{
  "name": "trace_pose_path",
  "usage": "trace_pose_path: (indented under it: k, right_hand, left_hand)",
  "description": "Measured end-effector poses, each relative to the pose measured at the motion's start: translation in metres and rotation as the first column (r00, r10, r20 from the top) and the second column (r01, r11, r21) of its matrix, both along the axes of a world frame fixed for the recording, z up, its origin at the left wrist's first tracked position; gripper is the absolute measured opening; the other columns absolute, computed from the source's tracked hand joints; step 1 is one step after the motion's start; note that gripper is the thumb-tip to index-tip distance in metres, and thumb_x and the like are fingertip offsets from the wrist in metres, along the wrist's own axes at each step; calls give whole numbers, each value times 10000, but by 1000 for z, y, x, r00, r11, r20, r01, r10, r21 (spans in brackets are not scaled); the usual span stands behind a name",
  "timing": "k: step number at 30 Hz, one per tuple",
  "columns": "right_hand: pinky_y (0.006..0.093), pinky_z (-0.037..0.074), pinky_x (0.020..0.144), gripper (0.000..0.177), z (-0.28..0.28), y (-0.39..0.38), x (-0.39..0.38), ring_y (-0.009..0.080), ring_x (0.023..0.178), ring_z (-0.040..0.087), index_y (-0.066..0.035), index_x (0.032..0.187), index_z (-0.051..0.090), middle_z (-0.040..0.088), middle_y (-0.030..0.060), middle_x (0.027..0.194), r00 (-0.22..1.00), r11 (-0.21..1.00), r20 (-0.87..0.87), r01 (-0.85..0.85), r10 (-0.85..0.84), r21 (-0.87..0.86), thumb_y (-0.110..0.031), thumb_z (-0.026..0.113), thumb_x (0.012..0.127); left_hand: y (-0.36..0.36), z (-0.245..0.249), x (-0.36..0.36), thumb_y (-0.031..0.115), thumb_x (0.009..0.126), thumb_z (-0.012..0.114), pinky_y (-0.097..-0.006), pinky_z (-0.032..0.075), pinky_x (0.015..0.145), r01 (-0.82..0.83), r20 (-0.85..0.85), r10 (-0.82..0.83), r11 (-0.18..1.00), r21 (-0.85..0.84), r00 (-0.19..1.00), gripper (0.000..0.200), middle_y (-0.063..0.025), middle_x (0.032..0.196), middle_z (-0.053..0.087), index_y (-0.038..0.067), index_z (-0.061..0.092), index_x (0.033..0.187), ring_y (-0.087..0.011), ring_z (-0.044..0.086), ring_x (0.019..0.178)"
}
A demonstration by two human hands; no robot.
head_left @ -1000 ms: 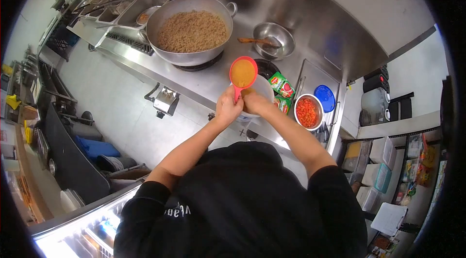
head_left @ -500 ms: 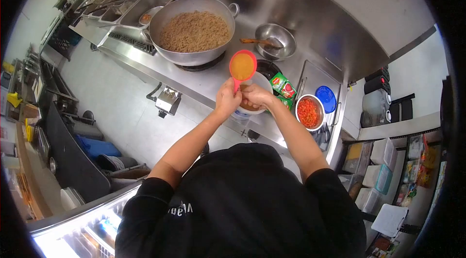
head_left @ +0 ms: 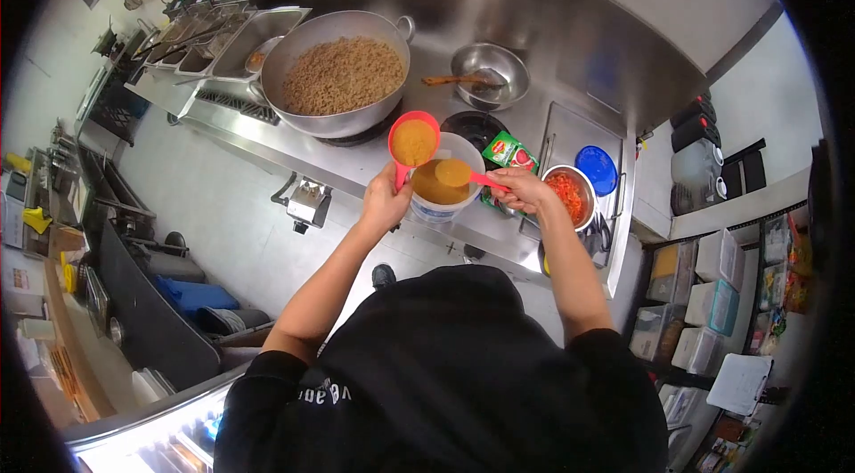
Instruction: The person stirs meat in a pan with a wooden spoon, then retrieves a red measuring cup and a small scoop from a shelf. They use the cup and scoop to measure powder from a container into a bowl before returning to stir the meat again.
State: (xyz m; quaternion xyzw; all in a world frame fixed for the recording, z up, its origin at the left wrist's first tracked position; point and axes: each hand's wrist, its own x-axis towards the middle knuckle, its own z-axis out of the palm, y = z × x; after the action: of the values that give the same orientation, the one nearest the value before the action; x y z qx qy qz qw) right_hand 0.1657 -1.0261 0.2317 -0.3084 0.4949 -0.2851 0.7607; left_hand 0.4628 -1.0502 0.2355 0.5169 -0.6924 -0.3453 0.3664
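My left hand (head_left: 386, 199) is closed on the handle of a red measuring cup (head_left: 433, 127) filled with yellow-brown powder, held level over the left rim of a white tub (head_left: 438, 213). In my right hand (head_left: 524, 190) is the red handle of a smaller measuring spoon (head_left: 485, 180). Its bowl, heaped with similar powder, is over the tub's opening. Yellow-brown contents show inside the tub. Green packets (head_left: 509, 152) with a tomato picture lie behind my right hand. Beside that hand stands a metal bowl of chopped red pieces (head_left: 570, 194).
A large pot (head_left: 307, 121) of browned crumbly food stands on the left burner. Behind the tub sits a steel bowl (head_left: 517, 72) with a wooden-handled utensil (head_left: 454, 79). A blue lid (head_left: 597, 170) lies at the right. Fryer wells (head_left: 258, 28) line the far left.
My hands have moved apart: the left, with the cup, left of the tub; the right, outward, with the filled measuring spoon now showing over the tub. The whole view has shifted slightly.
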Motion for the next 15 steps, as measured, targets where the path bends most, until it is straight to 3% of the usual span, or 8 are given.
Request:
trace_pose_path:
  k: [4, 6, 10, 12, 13, 14, 15]
  right_hand:
    - [177, 205, 325, 199, 1, 0, 8, 24, 411, 310, -49, 899, 541, 455, -20, 621, 999, 999, -2, 43, -43, -22, -237, 506, 955]
    - [178, 196, 325, 186, 7, 2, 5, 20, 410, 314, -51, 903, 539, 456, -23, 620, 1000, 999, -8, 30, -30, -15, -227, 509, 954]
    - [181, 186, 325, 178, 35, 7, 6, 21, 408, 317, -52, 882, 542, 472, -20, 630, 995, 993, -63, 72, -78, -88, -212, 509, 951]
    - [175, 198, 341, 171, 51, 12, 12, 11, 418, 328, -55, 876, 573, 488, -21, 642, 967, 970, -224, 69, -123, -234, -199, 513, 944]
    - [215, 298, 371, 174, 63, 15, 24, 53, 449, 413, -32, 950, 618, 521, 8, 638, 961, 961, -227, 97, -159, -261, -180, 530, 925]
    - [215, 298, 371, 174, 52, 14, 32, 53, 449, 413, -32, 950, 618, 521, 8, 638, 960, 962, -233, 92, -155, -258, -180, 530, 925]
    - [249, 352, 409, 193, 31, 11, 39, 103, 492, 477, -22, 1013, 616, 534, 41, 639, 888, 823, -380, -3, -259, -568, -167, 532, 918]
  left_hand:
    - [7, -2, 3, 85, 792, 577, -359, 432, 553, 6, 111, -6, 1000, -4, 994, 107, -156, 654, 554, 9, 526, 847, -256, 546, 575]
    - [12, 0, 0, 102, 789, 566, -411, 468, 626, 22, 90, -21, 1000, -8, 996, 148, -205, 709, 580, -3, 525, 885, -353, 602, 676]
    - [18, -1, -4, 93, 801, 563, -419, 444, 587, -17, 29, 18, 999, -44, 999, 125, -204, 687, 575, -11, 510, 847, -343, 591, 645]
    - [18, -4, -5, 114, 809, 557, -425, 445, 601, -1, 123, -6, 999, 51, 992, 151, -216, 698, 572, -20, 508, 859, -352, 594, 667]
    - [19, -5, -8, 114, 809, 557, -425, 445, 601, -7, 118, 0, 998, 55, 993, 151, -216, 698, 572, -20, 508, 859, -352, 594, 667]
    - [19, -7, -11, 127, 813, 558, -427, 445, 609, 18, 97, -23, 999, 46, 995, 163, -222, 703, 570, -20, 506, 861, -360, 592, 673]
    - [20, -7, -14, 139, 817, 558, -429, 445, 618, 44, 76, -47, 998, 35, 996, 175, -227, 708, 568, -20, 504, 863, -368, 589, 679]
